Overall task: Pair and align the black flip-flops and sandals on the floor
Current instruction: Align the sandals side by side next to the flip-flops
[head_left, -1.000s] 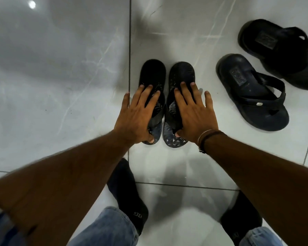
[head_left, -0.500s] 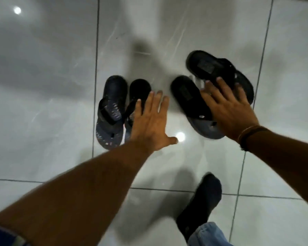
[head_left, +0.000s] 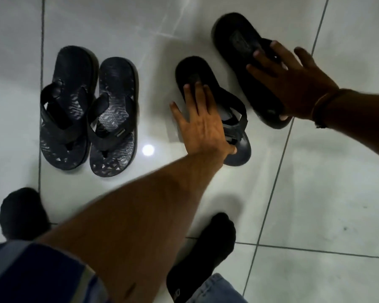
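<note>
1. The grip of the left hand (head_left: 202, 125) is laid flat with fingers spread on the near sandal (head_left: 212, 110), pressed on its straps; nothing is clenched, and the thumb is seen at the sandal's toe end.
2. The grip of the right hand (head_left: 291, 84) is spread over the far sandal (head_left: 247, 62), fingers across its strap and thumb at its lower edge; whether it is clasped or only pressed cannot be told.
3. The two sandals are set apart on the floor (head_left: 315, 193), both tilted to the left, with a gap of tile between them.
4. A pair of patterned flip-flops (head_left: 88, 114) is placed to the left, side by side and touching, well apart from the sandals.
5. Two dark socked feet (head_left: 206, 254) are seen at the bottom, with a striped sleeve (head_left: 31, 274) and a wristband (head_left: 319, 106) on the right wrist.
</note>
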